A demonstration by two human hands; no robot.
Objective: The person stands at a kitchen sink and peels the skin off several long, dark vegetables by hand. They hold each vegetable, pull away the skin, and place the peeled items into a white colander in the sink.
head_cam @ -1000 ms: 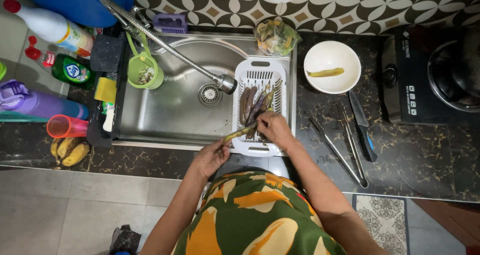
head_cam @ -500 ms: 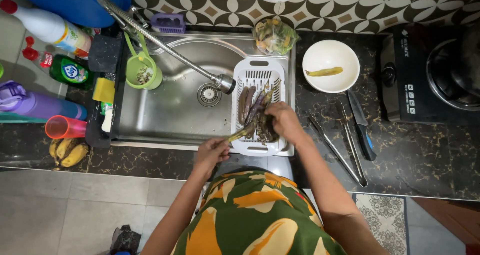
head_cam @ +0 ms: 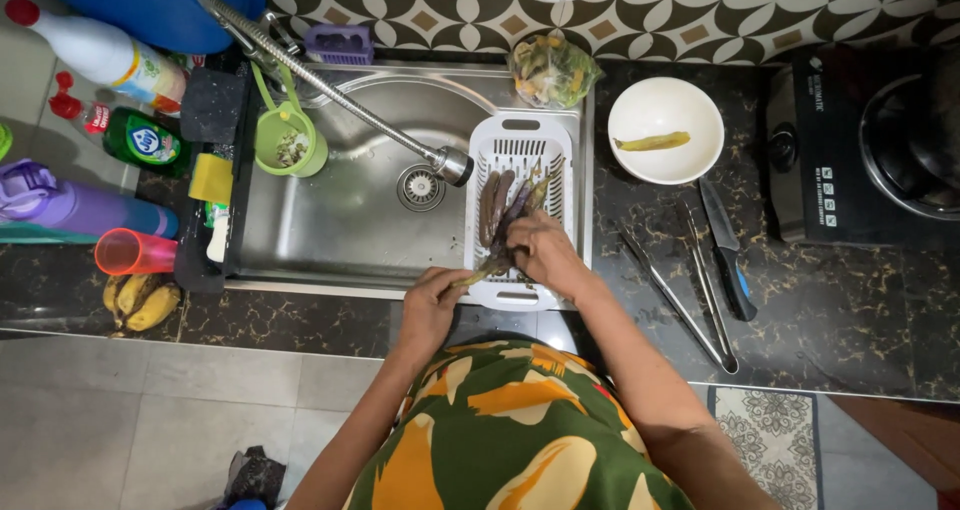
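Dark speckled stone is forming the counter (head_cam: 860,310) here, with a steel sink (head_cam: 340,220) sunk into it below a patterned tile wall. Resting over the sink's right side is a white slotted basket (head_cam: 520,150), and a bundle of long purple and green beans (head_cam: 500,195) is lying lengthwise inside it. The right hand (head_cam: 545,250) is reaching into the near end of the basket, its fingers curling down around the beans and gripping them. The left hand (head_cam: 432,305) is sitting just beside the basket's near edge, fingers closing together and pinching one thin greenish bean (head_cam: 470,278) that is running up toward the right hand. How tightly either hand is squeezing cannot be told from this height. A long tap (head_cam: 330,85) is stretching across the sink, ending close to the basket's left rim. On the counter to the right, a white bowl (head_cam: 665,105) is holding a single green piece, while a knife (head_cam: 725,245) and metal tongs (head_cam: 690,290) are lying near each other below it. At the sink's left side, a green strainer cup (head_cam: 290,140) is hanging.
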